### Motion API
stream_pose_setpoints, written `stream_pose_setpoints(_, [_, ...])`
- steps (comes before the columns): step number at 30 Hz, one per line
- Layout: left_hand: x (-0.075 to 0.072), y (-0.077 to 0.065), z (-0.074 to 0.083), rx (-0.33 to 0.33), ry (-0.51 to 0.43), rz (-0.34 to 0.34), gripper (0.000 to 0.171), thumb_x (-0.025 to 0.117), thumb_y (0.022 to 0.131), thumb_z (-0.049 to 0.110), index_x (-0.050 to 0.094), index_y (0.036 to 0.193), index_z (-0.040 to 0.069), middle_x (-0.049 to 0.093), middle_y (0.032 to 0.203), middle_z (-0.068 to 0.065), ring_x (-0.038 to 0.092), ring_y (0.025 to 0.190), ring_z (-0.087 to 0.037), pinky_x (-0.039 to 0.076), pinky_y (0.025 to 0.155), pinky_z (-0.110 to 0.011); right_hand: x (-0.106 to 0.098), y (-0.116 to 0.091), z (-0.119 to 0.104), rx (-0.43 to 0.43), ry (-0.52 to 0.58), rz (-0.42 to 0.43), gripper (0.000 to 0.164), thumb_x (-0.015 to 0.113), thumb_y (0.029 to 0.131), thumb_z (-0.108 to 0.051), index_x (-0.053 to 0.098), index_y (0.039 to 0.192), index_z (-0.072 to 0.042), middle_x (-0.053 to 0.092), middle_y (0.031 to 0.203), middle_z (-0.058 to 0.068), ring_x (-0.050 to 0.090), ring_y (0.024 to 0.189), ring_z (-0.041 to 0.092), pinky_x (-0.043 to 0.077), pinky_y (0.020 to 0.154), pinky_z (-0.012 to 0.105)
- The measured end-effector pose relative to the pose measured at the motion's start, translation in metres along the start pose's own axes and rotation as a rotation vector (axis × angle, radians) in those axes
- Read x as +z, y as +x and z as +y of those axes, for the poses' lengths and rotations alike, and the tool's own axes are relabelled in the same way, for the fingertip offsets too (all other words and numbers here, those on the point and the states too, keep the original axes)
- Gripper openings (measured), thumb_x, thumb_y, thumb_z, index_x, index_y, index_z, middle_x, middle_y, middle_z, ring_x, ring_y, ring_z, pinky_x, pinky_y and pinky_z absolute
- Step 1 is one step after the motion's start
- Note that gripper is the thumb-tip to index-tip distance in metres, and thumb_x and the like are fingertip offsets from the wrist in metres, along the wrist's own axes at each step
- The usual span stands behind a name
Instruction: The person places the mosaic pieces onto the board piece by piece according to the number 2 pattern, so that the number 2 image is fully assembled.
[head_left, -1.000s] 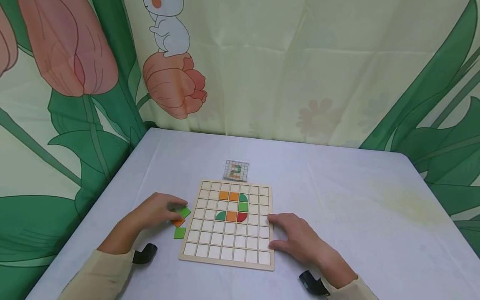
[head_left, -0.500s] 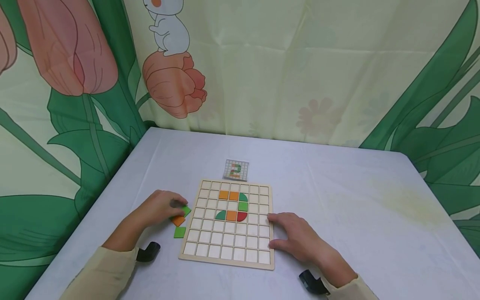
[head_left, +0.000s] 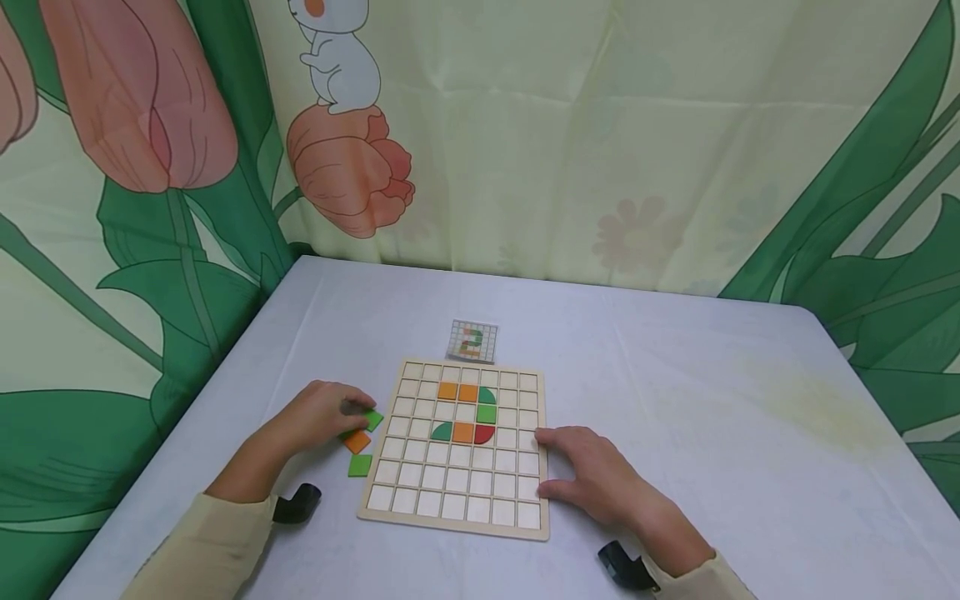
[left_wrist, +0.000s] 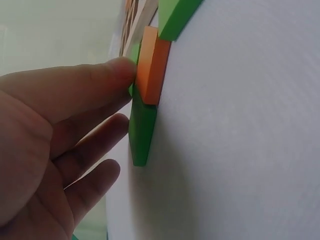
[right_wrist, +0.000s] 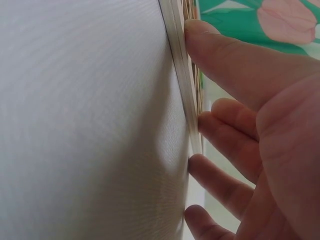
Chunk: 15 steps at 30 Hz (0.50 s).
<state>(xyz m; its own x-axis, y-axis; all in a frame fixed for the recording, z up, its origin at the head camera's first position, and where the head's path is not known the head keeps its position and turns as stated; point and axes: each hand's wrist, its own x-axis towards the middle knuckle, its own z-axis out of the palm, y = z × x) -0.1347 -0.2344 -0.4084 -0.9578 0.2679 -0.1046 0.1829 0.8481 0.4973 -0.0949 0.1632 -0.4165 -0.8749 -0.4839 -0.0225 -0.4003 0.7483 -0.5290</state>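
Gridded board (head_left: 453, 530) on a white-covered desk (head_left: 645, 375), picture card (head_left: 472, 342) at its twelve o'clock, left hand (head_left: 321, 416) at a green tile (head_left: 374, 420) toward nine, grip impossible to tell, right hand (head_left: 592, 472), thumb and fingers apart, touching the three o'clock edge.

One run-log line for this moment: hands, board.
left hand: at loose green square tile, grip unclear | right hand: touching right edge of pale wooden grid board | board: partly filled

Left hand (head_left: 322, 414) left of centre, fingers bent; right hand (head_left: 592, 475) right of centre, thumb apart from fingers; left forearm (head_left: 217, 521), right forearm (head_left: 684, 550) angled inward.
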Motion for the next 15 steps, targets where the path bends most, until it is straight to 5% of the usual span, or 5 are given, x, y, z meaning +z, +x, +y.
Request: stream_pose_setpoints(15, [0.0019, 0.0, -0.0009, 0.006, -0.023, 0.017, 0.021, 0.075, 0.086, 0.004, 0.076, 0.107, 0.004, 0.071, 0.111, -0.01, 0.06, 0.116, -0.036, 0.047, 0.096, -0.054, -0.0007, -0.0001, 0.0008, -0.018, 0.0, -0.002, 0.063, 0.082, 0.082, -0.028, 0.059, 0.136, -0.005, 0.06, 0.134, 0.008, 0.051, 0.128, 0.033, 0.038, 0.106, 0.052])
